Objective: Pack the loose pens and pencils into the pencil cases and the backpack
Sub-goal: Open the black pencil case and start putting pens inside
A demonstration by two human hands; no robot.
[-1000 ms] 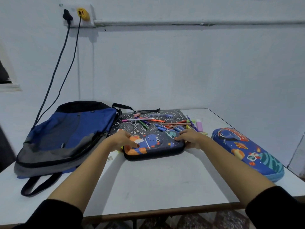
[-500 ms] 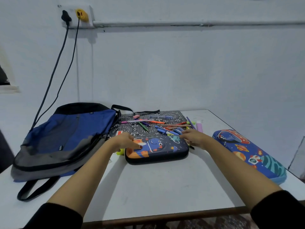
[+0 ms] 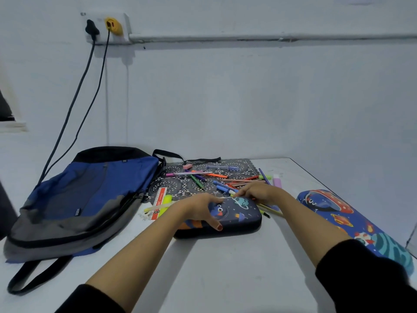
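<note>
At mid-table the left hand (image 3: 198,208) lies spread on the dark navy hard-shell pencil case (image 3: 240,214), which lies crosswise. The right hand (image 3: 259,192), its grip unclear, sits at the case's far right corner, nearer the scattered coloured pens (image 3: 216,176) behind.

Left hand (image 3: 198,208) covers left half of dark pencil case (image 3: 239,213). Right hand (image 3: 257,192): hold unclear among pens (image 3: 216,176). Blue pencil case (image 3: 327,208) near end partly behind right sleeve (image 3: 361,274). Ruler (image 3: 159,199) print unreadable.
</note>
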